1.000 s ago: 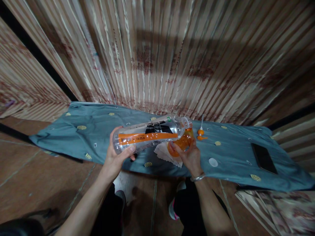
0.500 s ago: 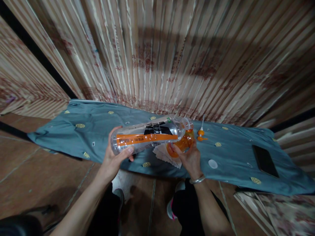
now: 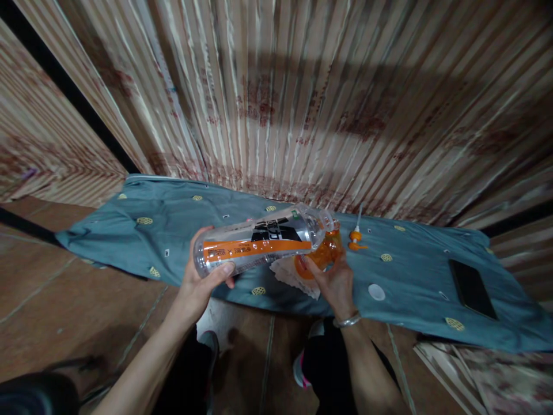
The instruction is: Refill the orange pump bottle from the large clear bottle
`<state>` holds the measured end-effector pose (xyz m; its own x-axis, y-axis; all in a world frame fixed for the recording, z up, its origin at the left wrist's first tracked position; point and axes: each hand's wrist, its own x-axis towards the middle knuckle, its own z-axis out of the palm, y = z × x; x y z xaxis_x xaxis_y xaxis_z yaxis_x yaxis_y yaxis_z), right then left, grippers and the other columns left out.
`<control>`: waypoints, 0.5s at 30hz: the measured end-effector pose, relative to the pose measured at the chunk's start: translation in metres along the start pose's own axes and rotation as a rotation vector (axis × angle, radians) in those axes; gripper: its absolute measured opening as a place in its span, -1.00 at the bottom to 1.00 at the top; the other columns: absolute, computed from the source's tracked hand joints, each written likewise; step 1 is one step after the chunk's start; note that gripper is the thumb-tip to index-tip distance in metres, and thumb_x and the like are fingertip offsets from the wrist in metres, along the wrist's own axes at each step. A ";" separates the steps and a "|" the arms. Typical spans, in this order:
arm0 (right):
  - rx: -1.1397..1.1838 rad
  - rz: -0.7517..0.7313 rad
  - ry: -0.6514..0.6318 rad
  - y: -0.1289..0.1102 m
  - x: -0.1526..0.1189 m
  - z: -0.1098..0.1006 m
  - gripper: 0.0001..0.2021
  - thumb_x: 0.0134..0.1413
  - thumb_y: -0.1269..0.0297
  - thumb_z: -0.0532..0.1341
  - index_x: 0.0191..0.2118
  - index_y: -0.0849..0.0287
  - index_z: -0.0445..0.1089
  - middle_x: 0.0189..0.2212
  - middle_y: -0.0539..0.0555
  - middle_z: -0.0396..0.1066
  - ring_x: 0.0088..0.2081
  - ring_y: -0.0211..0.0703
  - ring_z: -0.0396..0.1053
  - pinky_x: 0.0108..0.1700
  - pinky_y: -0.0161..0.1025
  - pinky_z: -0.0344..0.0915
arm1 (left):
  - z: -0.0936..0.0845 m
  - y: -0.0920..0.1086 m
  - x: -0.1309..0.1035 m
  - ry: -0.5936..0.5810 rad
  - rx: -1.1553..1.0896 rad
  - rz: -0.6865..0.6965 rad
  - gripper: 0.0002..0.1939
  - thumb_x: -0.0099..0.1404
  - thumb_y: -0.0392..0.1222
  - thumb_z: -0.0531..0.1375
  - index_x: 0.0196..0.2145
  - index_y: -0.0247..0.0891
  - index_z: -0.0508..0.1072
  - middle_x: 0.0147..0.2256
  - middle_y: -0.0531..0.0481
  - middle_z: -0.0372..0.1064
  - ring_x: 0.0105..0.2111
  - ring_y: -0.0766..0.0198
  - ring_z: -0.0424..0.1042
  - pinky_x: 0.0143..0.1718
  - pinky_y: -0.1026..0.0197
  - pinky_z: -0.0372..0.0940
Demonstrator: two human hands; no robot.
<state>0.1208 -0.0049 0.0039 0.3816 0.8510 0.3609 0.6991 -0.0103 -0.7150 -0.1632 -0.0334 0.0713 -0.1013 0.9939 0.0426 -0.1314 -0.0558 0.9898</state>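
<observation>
My left hand is wrapped round the base end of a large clear plastic bottle with an orange, black and silver label. The bottle lies nearly level, its open neck tipped toward the right. Just under that neck, my right hand grips a smaller translucent orange bottle; the fingers hide part of it. Both mouths are close together, but whether they touch I cannot tell. A white paper tissue lies below the orange bottle. Beyond my right hand rests an orange pump head with a pale tube.
A teal cloth with yellow pineapple prints covers the narrow table. On its right side lie a black phone and a white round disc. Behind the table hangs a pleated beige curtain; dark poles slant at the sides.
The view has shifted slightly, so the table items sit a little further right. Both hands keep their hold, and the bottles stay almost in the same pose.
</observation>
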 end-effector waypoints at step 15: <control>0.055 0.041 -0.038 0.000 0.001 -0.002 -0.13 -0.03 -0.48 0.28 0.09 0.27 0.39 -0.18 0.40 0.66 -0.20 0.31 0.66 -0.18 0.08 0.55 | -0.002 -0.003 0.006 -0.022 -0.001 0.045 -0.11 0.16 0.02 0.50 0.29 -0.12 0.15 -0.20 0.05 0.58 -0.55 0.31 0.49 -0.52 0.21 0.44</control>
<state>0.1220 -0.0050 0.0055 0.3854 0.8698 0.3080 0.6483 -0.0177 -0.7612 -0.1655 -0.0275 0.0680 -0.0851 0.9923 0.0901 -0.1281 -0.1006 0.9866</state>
